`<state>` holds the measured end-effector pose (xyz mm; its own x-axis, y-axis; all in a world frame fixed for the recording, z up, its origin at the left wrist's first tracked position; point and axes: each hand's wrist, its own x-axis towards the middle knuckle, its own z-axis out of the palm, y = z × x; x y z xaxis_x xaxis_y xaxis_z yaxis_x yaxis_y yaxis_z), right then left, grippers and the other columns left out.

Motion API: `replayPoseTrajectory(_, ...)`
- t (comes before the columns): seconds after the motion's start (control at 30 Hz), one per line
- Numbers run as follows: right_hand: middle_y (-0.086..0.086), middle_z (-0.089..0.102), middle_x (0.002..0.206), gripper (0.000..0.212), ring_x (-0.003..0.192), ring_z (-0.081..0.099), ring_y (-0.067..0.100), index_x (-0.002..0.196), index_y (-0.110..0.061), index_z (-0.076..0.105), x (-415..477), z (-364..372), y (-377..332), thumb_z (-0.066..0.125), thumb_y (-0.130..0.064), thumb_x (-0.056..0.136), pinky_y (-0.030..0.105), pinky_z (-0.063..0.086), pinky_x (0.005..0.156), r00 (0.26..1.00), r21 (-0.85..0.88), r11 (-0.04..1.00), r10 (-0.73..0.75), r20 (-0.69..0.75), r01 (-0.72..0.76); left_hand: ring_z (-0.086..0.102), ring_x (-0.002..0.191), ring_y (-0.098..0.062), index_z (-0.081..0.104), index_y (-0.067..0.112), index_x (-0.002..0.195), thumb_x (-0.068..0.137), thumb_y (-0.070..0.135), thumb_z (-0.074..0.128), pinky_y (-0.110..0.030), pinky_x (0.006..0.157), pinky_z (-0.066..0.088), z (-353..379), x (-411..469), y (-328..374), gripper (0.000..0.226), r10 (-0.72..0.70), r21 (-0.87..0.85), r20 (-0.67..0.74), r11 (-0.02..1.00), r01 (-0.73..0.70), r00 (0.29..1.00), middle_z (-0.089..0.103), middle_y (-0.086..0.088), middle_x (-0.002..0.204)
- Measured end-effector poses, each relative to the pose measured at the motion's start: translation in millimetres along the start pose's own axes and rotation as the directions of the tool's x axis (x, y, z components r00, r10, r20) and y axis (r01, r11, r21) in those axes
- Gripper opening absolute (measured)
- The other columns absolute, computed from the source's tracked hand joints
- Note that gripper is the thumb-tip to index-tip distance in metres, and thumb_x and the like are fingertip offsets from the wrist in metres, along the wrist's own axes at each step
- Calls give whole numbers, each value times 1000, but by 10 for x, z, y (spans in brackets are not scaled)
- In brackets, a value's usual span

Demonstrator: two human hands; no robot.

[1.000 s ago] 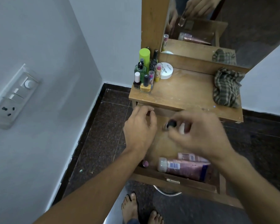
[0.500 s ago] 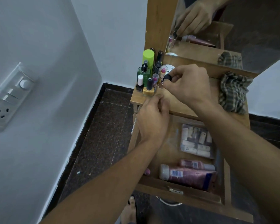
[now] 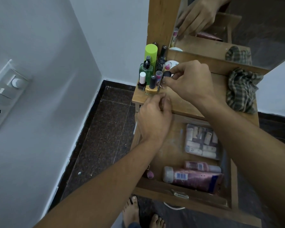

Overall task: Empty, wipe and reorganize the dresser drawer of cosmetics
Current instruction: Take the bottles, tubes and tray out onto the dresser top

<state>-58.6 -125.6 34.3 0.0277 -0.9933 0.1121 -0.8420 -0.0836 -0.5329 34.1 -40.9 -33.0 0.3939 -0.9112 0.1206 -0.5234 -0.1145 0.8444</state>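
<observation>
Wooden dresser top (image 3: 220, 86): emptying approx. half done, no wiping yet.
Right hand (image 3: 189, 83) pinches small black-capped bottle (image 3: 166, 74); left hand (image 3: 153, 117) hold unclear; pink plastic tubes (image 3: 196, 176) remain.

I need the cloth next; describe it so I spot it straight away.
Look at the wooden dresser top below the mirror. At its right end lies a crumpled checked cloth. It is the only fabric there; the bottles stand clustered at the left end.
</observation>
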Motion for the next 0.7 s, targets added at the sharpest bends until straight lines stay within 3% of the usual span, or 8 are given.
replayPoseTrajectory(0.17,-9,75,91,36,86,70,14,110,-24,76,-247,-117,74,73,-43,80,32,54,81,997,46,998,46,-62,-43,69,81,-11,75,21,115,99,31,62,-36,76,58,-75,-29,-79,23,21,-68,27,997,-19,999,73,8,107)
replayPoseTrajectory(0.23,-9,74,91,34,82,69,14,112,-23,76,-569,-166,105,72,-38,82,34,55,85,996,83,996,33,-77,-27,67,82,-9,76,22,112,99,29,61,-30,75,56,-140,-65,-116,20,32,-48,-8,998,-32,999,73,9,106)
replayPoseTrajectory(0.33,-10,72,81,33,73,68,11,101,-23,79,-1239,-100,151,68,-44,78,36,58,76,990,114,993,-17,138,1,66,84,-10,77,22,105,98,25,61,-28,73,51,-235,-122,-210,17,26,-8,-91,1000,-27,996,74,9,100)
replayPoseTrajectory(0.4,-14,70,75,46,71,67,7,93,-30,77,-1654,15,162,57,-65,71,29,55,67,922,-2,999,40,385,-42,65,82,-11,76,22,105,97,24,62,-30,72,50,-290,-145,-281,17,13,7,-105,1000,-12,994,72,7,96)
replayPoseTrajectory(0.47,-15,71,80,51,78,67,8,92,-35,73,-1950,187,223,55,-76,67,25,46,62,850,-142,989,115,515,-47,62,77,-8,76,23,106,98,26,61,-27,69,47,-329,-190,-331,17,12,38,-106,999,-8,994,70,7,94)
replayPoseTrajectory(0.57,-7,73,89,49,88,68,21,95,-36,70,-2176,400,252,53,-75,70,28,46,65,855,-228,972,159,493,-50,57,73,-3,75,23,106,98,27,60,-22,67,41,-380,-289,-353,17,29,83,-94,996,-21,995,68,9,92)
replayPoseTrajectory(0.7,-3,72,80,39,83,69,27,94,-35,67,-2216,503,217,55,-64,71,32,53,66,878,-195,980,133,459,-46,60,73,-5,74,26,104,99,31,59,-22,66,44,-409,-368,-362,17,34,105,-91,994,-25,995,67,11,91)
